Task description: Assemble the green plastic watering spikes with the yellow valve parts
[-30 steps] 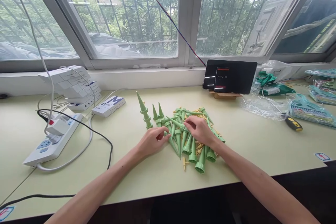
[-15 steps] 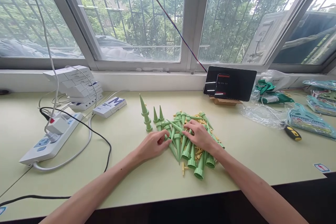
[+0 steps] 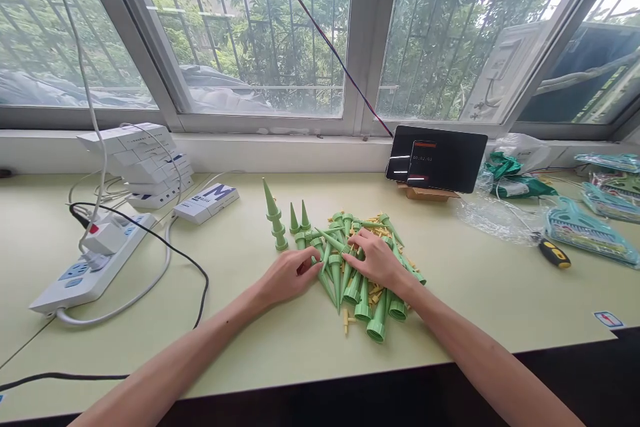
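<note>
Green plastic plant watering spikes lie in a loose heap, mixed with small yellow valve pieces. My right hand rests over the heap, its thumb and forefinger around the wide end of a slanting green spike. At the heap's left edge is my left hand, its fingers curled and the thumb close to the forefinger; what lies between their tips is too small to make out. Behind my left hand, a stacked green column stands upright, with two shorter upright spikes beside it.
A power strip with cables lies left, near a stack of white boxes and one single box. At the back stands a dark tablet with a timer display. On the right are a yellow-black screwdriver handle and plastic-wrapped packs.
Both hands keep nearly the same pose at the heap. The whole view has shifted slightly, and the timer display has advanced.
</note>
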Action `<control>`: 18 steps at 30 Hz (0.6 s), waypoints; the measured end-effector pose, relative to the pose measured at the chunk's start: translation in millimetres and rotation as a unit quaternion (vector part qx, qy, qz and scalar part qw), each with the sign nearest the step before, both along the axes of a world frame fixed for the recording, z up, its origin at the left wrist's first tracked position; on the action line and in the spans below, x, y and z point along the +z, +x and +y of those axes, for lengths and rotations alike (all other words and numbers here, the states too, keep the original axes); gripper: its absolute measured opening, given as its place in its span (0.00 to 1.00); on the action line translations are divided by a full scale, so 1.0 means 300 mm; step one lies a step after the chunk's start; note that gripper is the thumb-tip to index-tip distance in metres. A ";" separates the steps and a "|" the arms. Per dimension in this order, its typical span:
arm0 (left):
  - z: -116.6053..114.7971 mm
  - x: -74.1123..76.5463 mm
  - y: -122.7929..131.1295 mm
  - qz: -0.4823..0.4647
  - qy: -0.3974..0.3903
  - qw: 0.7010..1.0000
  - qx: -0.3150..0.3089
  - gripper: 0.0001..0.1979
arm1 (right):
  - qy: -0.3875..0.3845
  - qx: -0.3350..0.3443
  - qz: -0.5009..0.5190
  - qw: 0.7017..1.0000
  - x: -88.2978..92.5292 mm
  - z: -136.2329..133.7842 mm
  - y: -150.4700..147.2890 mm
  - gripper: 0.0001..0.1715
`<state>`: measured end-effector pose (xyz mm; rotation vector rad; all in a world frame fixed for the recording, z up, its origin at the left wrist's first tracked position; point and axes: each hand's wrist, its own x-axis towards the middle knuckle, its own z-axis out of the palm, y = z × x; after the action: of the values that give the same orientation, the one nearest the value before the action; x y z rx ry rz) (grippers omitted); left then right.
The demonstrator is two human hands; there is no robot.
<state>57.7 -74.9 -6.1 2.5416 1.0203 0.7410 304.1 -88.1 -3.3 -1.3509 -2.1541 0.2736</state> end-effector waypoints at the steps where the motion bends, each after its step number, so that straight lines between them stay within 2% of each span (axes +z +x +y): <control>1: 0.000 0.001 0.000 -0.001 -0.001 1.000 0.001 0.09 | -0.001 -0.003 -0.004 1.000 0.000 -0.001 -0.001 0.12; 18: -0.006 -0.010 -0.003 0.002 -0.003 1.000 -0.002 0.10 | -0.018 -0.025 -0.031 0.999 -0.003 0.006 -0.016 0.15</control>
<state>56.8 -76.8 -9.0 2.5406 1.0180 0.7308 299.4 -86.3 -4.3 -1.4486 -2.1720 0.2553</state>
